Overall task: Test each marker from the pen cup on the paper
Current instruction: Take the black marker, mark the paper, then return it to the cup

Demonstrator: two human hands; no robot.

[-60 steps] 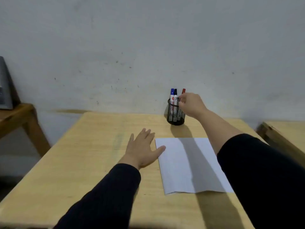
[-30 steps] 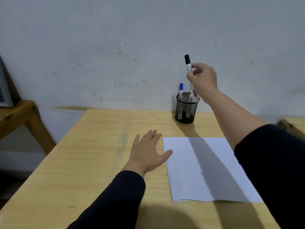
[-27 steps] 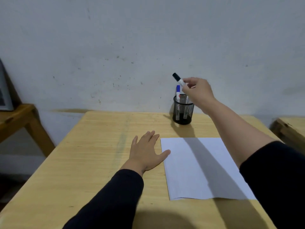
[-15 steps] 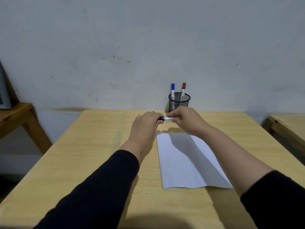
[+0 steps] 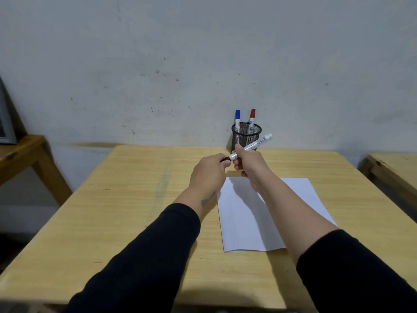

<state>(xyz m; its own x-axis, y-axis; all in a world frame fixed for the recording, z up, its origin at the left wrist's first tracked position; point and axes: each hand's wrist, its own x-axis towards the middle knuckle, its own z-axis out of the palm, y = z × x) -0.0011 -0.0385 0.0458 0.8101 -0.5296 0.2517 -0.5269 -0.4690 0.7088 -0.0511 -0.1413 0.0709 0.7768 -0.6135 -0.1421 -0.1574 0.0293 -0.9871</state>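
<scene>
A white-barrelled black marker (image 5: 257, 143) is held above the table, tilted up to the right. My right hand (image 5: 247, 162) grips its barrel. My left hand (image 5: 209, 172) is closed over its black cap end, which is mostly hidden by the fingers. Behind them a black mesh pen cup (image 5: 246, 137) stands at the table's far edge, holding a blue-capped marker (image 5: 237, 120) and a red-capped marker (image 5: 251, 119) upright. A white sheet of paper (image 5: 250, 224) lies flat on the wooden table (image 5: 126, 211) under my right forearm.
A scuffed grey wall stands right behind the cup. Another wooden table (image 5: 24, 152) with a dark framed object (image 5: 5, 118) is at the left. A third wooden surface (image 5: 397, 168) shows at the right edge.
My right hand lifted the black marker out of the cup and brought it down in front of me. My left hand left the table and closed on the cap end; the barrel now tilts up.
</scene>
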